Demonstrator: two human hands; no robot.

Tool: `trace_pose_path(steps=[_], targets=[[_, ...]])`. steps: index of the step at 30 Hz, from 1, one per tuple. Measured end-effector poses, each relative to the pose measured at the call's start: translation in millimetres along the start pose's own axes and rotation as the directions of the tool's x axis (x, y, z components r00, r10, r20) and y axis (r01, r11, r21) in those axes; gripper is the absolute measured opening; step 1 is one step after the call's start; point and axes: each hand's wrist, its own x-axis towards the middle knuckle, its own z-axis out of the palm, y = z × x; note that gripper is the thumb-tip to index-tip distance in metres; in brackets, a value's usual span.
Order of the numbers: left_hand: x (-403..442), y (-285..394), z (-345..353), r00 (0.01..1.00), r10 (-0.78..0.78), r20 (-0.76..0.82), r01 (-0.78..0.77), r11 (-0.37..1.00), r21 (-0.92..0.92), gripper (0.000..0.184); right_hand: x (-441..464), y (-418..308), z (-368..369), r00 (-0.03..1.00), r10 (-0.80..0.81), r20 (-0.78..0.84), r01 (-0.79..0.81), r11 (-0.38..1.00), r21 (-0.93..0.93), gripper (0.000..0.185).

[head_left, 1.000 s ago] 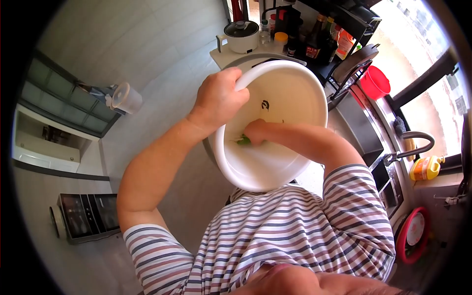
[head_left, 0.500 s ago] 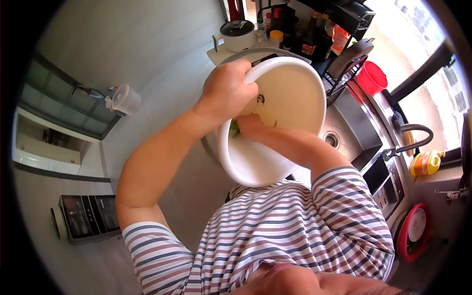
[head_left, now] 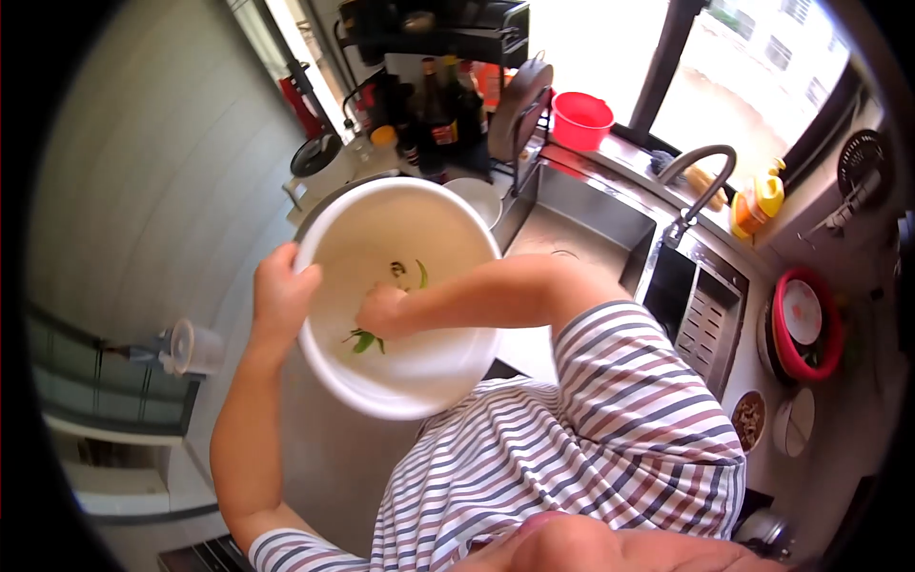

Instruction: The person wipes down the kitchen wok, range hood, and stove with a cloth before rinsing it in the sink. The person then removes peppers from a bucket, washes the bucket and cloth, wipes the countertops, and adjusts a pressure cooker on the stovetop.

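A large white basin (head_left: 434, 362) is tilted toward me, its pale inside in view. My left hand (head_left: 284, 296) grips its rim at the left, with the thumb over the edge. Inside, my right hand (head_left: 383, 310) is closed, fingers curled down near the bottom. Green leaves (head_left: 365, 340) poke out beneath those fingers, and a thin green piece (head_left: 422, 274) shows just above the hand. A small dark curled mark or scrap (head_left: 397, 269) is on the basin's bottom. My fingertips are partly hidden.
Right of the basin is a steel sink (head_left: 581, 214) with a curved tap (head_left: 710, 157). A red bucket (head_left: 581, 122) and yellow bottle (head_left: 759, 202) stand by the window. Bottles (head_left: 438, 110) and a lidded pot (head_left: 319, 167) are behind. A red basin (head_left: 827, 329) sits at the right.
My view has turned toward the sink and window. The basin now faces up more openly, and its leaves show more. My left hand has shifted along the rim to the left side.
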Motion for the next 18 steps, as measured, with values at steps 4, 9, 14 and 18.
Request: trace_pose_path(steps=[4,9,14,18], targets=[[-3.4,-30.6,-19.2,0.993,-0.121,-0.018,0.121,0.993,0.008,0.013,-105.1,59.9,-87.1,0.906,0.237,-0.352,-0.075,0.906,0.416,0.027],[-18.5,-65.8,-33.4,0.967,-0.250,-0.042,0.244,0.963,-0.117,0.008,-196.7,203.3,-59.5,0.331,0.710,-0.622,0.145,0.613,0.777,0.025],[-40.3,-72.2,-34.7,0.887,-0.455,-0.080,0.435,0.881,-0.185,0.008,-246.3,386.0,8.8,-0.290,0.868,-0.403,0.153,0.458,0.876,0.017],[-61.3,-90.0,-41.7,0.821,-0.551,-0.148,0.543,0.834,-0.094,0.008,-244.0,464.3,15.8,-0.403,0.796,-0.451,-0.098,0.453,0.886,0.016]])
